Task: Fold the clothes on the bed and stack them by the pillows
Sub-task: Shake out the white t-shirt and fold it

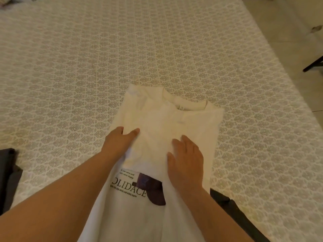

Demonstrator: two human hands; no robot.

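1. Shirt first: the white T-shirt (164, 130) lies on the bed (122, 49) right in front of you, collar pointing away, sides apparently turned in so it forms a narrow strip, with printed lettering showing on the part nearest you.
2. Your left hand (120, 140) sits at the shirt's left edge. Its thumb lies on top of the cloth while the fingers seem tucked at or under the fold, so you appear to be pinching that edge lightly; the blur leaves this uncertain.
3. Your right hand (186, 165) lies flat on the shirt's right half, fingers straight and spread, pressing the cloth down and gripping nothing.
4. Judging by this, the shirt is partly folded: the lengthwise fold looks done, and the crosswise fold, hem toward collar, is still to come.
5. Dark garments wait unfolded: one (8, 177) at the left edge of the view, another (232, 210) beside your right forearm.
6. No pillows and no finished stack show here, so you cannot tell how much is already stacked. Most of the task appears to remain.
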